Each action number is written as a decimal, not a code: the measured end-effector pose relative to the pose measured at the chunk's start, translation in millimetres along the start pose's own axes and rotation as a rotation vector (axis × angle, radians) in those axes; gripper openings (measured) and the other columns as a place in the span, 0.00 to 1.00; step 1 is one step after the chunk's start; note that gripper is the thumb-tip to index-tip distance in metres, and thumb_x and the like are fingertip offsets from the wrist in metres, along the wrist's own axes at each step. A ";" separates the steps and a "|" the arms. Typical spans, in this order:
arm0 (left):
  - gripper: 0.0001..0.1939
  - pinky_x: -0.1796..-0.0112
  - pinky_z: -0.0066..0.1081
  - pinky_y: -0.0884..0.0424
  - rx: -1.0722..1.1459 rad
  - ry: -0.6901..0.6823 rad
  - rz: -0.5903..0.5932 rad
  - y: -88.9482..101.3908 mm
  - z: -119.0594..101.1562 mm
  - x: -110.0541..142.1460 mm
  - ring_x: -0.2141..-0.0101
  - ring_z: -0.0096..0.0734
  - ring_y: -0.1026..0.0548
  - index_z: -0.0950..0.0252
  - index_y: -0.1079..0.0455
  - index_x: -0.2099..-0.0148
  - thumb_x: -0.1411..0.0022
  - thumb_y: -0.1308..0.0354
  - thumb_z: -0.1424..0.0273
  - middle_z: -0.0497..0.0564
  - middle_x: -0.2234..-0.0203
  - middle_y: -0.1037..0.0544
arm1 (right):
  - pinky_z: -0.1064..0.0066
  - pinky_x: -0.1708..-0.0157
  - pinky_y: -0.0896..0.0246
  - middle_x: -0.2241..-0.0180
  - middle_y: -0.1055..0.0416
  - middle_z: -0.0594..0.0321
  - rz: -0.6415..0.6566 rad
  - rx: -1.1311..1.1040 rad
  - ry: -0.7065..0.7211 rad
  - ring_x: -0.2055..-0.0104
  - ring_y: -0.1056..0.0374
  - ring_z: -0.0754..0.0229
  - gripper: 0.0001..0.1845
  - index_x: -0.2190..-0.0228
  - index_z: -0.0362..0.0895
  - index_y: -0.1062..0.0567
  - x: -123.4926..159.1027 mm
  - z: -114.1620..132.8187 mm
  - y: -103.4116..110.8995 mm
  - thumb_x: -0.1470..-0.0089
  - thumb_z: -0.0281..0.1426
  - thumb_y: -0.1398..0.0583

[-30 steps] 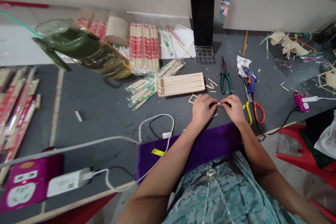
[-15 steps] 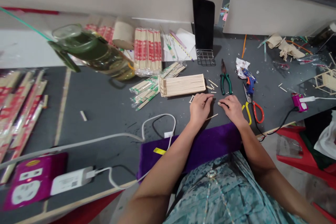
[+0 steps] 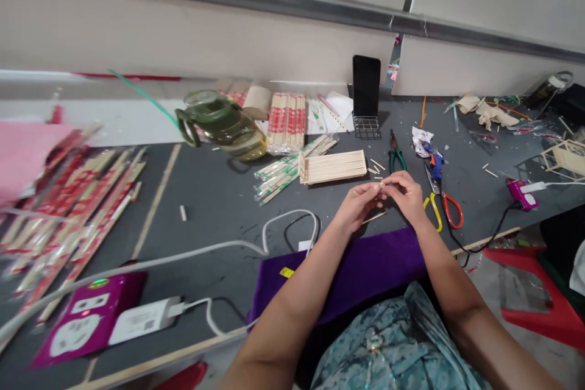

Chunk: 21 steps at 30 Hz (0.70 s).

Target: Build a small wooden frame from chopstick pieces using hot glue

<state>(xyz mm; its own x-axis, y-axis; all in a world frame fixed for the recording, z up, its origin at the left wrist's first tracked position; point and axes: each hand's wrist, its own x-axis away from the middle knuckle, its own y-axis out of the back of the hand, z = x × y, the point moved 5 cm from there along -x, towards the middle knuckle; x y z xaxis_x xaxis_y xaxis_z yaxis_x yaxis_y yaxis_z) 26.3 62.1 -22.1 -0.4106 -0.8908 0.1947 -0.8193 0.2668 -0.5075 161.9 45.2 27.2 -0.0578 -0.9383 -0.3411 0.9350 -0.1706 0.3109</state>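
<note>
My left hand (image 3: 360, 205) and my right hand (image 3: 406, 196) meet above the near part of the table, fingertips pinched together. Between them is a tiny pale wooden stick piece (image 3: 382, 185), mostly covered by the fingers. Just beyond my left hand lies a tray-like model of glued wooden sticks (image 3: 336, 167), with a raised railing at its left end. Short cut stick pieces (image 3: 377, 164) are scattered to its right. A longer stick (image 3: 373, 217) rests under my hands, close to a purple cloth (image 3: 379, 259).
Green-handled pliers (image 3: 397, 158), scissors (image 3: 452, 210) and a blue glue gun (image 3: 436, 164) lie to the right. Behind stand a phone (image 3: 366, 86) on a wire holder and a green-lidded jug (image 3: 228, 128). Wrapped chopsticks (image 3: 100, 201) and a white cable (image 3: 183, 254) spread leftward.
My left hand has moved right to meet my right hand, and its fingers have closed at the small stick piece. The view has tilted up and shifted left.
</note>
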 end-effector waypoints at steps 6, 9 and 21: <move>0.19 0.69 0.29 0.31 -0.105 -0.164 -0.089 4.0 -18.1 4.5 0.72 0.28 0.26 0.64 0.20 0.64 0.51 0.28 0.55 0.50 0.73 0.20 | 0.68 0.63 0.35 0.63 0.23 0.62 -0.033 -0.163 -0.073 0.63 0.30 0.59 0.12 0.62 0.49 0.19 -8.4 -4.6 2.3 0.47 0.40 0.34; 0.11 0.61 0.33 0.30 -0.343 -0.414 -0.206 8.0 -38.2 11.1 0.65 0.32 0.25 0.61 0.20 0.64 0.47 0.29 0.61 0.50 0.67 0.19 | 0.69 0.68 0.37 0.73 0.25 0.64 -0.156 -0.186 -0.180 0.71 0.33 0.61 0.14 0.69 0.47 0.19 -17.5 -11.8 9.4 0.47 0.44 0.36; 0.06 0.56 0.44 0.35 -1.522 -1.097 -0.357 -13.2 -65.7 39.0 0.58 0.44 0.28 0.60 0.23 0.57 0.35 0.40 0.68 0.54 0.60 0.18 | 0.70 0.68 0.39 0.72 0.28 0.65 0.013 -0.117 -0.043 0.70 0.36 0.62 0.14 0.72 0.45 0.23 -17.1 4.6 -21.9 0.49 0.43 0.34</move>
<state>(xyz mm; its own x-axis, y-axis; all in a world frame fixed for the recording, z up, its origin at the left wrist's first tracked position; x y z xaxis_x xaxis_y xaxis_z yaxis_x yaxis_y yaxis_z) -5.2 48.0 47.3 -0.2704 -0.6145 -0.7411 -0.6543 -0.4474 0.6097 140.8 63.6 30.3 -0.0579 -0.9525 -0.2989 0.9702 -0.1243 0.2081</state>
